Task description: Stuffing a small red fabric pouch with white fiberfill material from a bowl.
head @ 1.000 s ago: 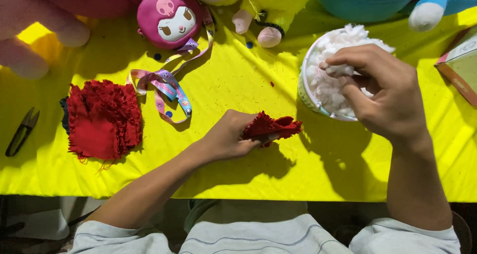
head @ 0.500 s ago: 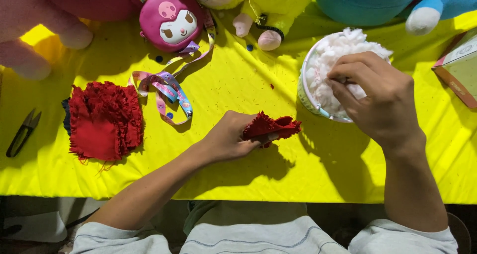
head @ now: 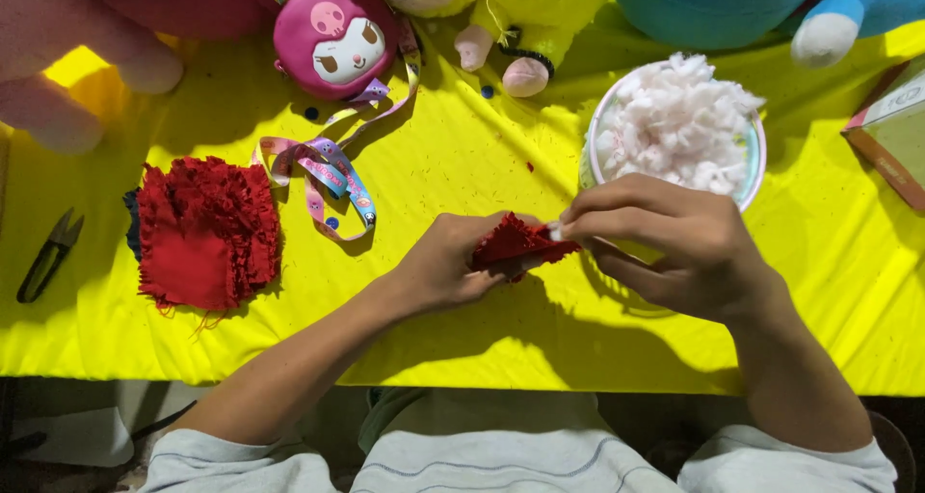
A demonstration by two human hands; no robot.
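My left hand (head: 451, 264) grips a small red fabric pouch (head: 515, 243) with frayed edges, held just above the yellow tablecloth (head: 462, 156). My right hand (head: 674, 247) meets the pouch's open end, its fingertips pinching a small tuft of white stuffing (head: 556, 231) against it. Right behind my right hand stands a white bowl (head: 754, 180) heaped with more white stuffing (head: 679, 122).
A stack of red frayed fabric squares (head: 207, 231) lies at the left, with small black thread snips (head: 48, 257) further left. A patterned ribbon (head: 328, 170) trails from a pink plush head (head: 332, 38). Pink, yellow and blue plush toys line the far edge. A cardboard box (head: 891, 132) sits at right.
My right hand left the bowl of stuffing and came down to the red pouch with a tuft of stuffing. My left hand kept the pouch in place.
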